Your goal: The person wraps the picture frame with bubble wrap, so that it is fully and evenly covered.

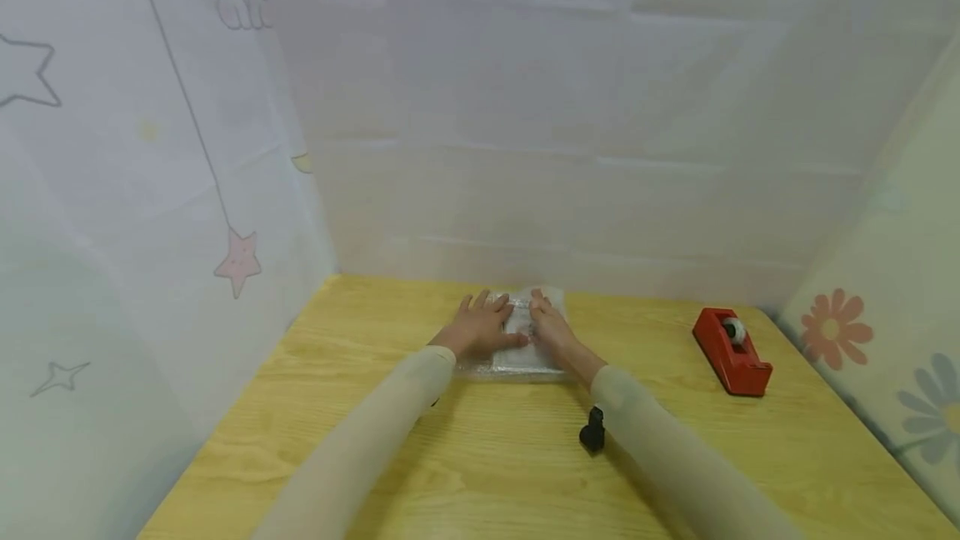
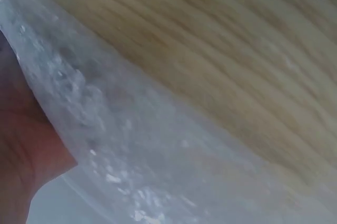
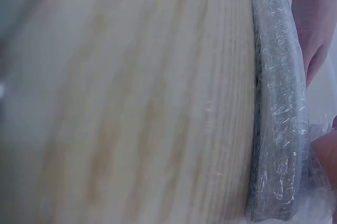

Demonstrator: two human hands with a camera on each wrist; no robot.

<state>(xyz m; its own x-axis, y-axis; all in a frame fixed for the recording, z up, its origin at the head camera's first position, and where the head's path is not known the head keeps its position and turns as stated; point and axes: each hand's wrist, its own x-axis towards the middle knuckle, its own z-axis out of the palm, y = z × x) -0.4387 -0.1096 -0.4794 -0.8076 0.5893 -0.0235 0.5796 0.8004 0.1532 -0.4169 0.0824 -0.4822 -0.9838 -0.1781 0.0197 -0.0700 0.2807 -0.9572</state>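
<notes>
A flat rectangular package in clear bubble wrap [image 1: 519,320] lies on the table near its far edge. My left hand [image 1: 480,330] rests on its left part with the fingers spread and the thumb pointing right. On the right part lies my right hand [image 1: 553,330], its fingers pointing away from me. In the left wrist view, a loose flap of the bubble wrap [image 2: 131,124] slants over the wood beside the palm. From the right wrist, the package's thick wrapped side [image 3: 279,103] shows along the tabletop; the wrapped item itself is hidden by the plastic.
A red tape dispenser [image 1: 731,357] with a roll of clear tape stands on the right of the wooden table [image 1: 495,457]. Light printed sheets [image 1: 525,148] hang behind and on both sides. A black wrist device [image 1: 592,432] hangs under my right forearm.
</notes>
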